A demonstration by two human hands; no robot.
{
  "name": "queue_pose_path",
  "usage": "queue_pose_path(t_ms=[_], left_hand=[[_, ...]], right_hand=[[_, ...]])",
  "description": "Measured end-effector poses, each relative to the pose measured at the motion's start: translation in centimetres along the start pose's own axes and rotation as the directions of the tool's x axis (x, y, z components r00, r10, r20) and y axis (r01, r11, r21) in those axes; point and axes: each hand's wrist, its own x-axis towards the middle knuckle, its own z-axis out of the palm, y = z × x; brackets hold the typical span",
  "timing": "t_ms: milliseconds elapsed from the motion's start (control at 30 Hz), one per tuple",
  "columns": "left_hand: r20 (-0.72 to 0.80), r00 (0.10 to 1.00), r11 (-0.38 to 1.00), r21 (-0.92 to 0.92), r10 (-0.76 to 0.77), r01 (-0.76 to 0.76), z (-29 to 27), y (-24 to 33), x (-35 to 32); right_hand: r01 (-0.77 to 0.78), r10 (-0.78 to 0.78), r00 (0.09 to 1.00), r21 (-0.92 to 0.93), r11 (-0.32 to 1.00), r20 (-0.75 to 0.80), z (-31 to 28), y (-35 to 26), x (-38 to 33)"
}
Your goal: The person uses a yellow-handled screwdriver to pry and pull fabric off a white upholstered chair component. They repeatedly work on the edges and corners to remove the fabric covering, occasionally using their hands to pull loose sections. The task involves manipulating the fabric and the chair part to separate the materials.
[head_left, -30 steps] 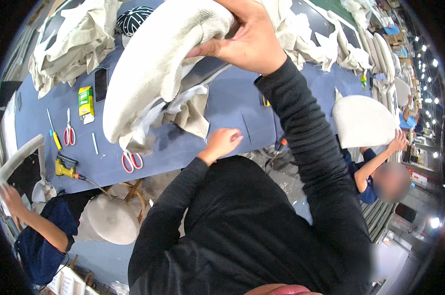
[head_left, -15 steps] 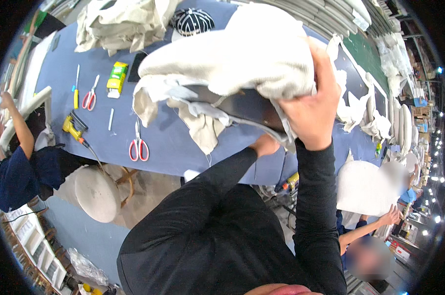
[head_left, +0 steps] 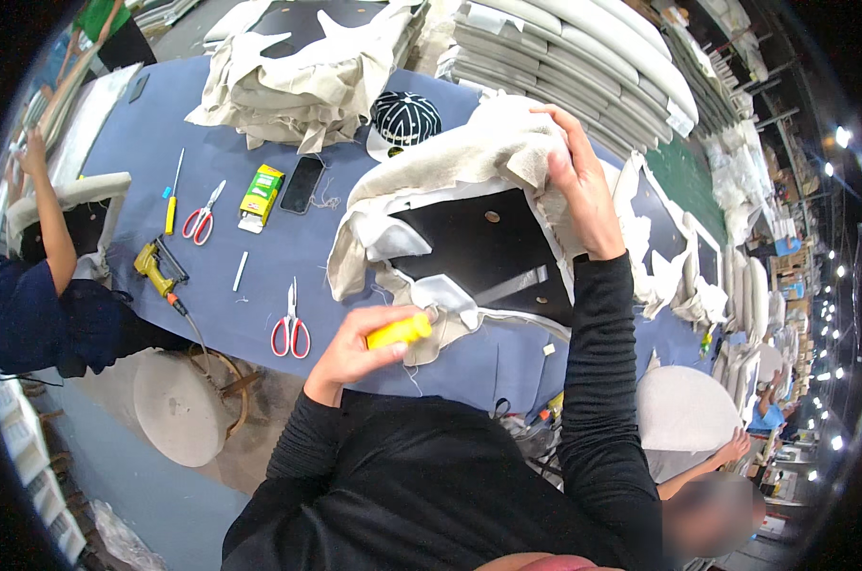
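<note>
A beige fabric-covered chair seat (head_left: 521,233) rests on the table in front of me, its black underside facing up and loose cloth around its rim. My right hand (head_left: 583,186) grips its far right edge, thumb inside, fingers over the cloth. My left hand (head_left: 350,350) is closed around a yellow-handled tool (head_left: 400,331) above the near left rim. A blurred pale strip in line with the handle crosses the black board; I cannot tell whether it belongs to the tool. Red-handled scissors (head_left: 290,324) lie left of that hand.
The blue table (head_left: 269,252) holds a phone (head_left: 303,184), a green-yellow box (head_left: 260,195), more scissors (head_left: 203,217), a screwdriver (head_left: 171,211), a yellow staple gun (head_left: 155,269) and a cap (head_left: 404,122). Covered seats (head_left: 288,95) are stacked beyond. Co-workers stand left and right.
The seat has come down from a raised, tilted position, and its underside shows more fully. My left hand has moved from beneath it to the near left, now holding the yellow-handled tool.
</note>
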Motion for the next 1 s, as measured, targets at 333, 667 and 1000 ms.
queue_pose_path(t_ms=[333, 667, 1000], left_hand=[[-0.455, 0.762, 0.838, 0.505, 0.462, -0.206, -0.3, 3.5, 7.9], [-0.498, 0.655, 0.704, 0.707, 0.568, -0.073, -0.3, 4.3, 7.6], [-0.313, 0.748, 0.460, 0.888, 0.586, 0.012, -3.7, 10.9, 5.4]], right_hand=[[0.011, -0.013, 1.000, -0.191, 0.982, -0.009, 4.6, 0.6, 4.0], [0.011, -0.018, 0.999, -0.234, 0.972, -0.029, 6.2, 0.2, 4.7], [0.012, -0.022, 0.999, -0.262, 0.965, -0.034, 6.3, -0.6, 4.4]])
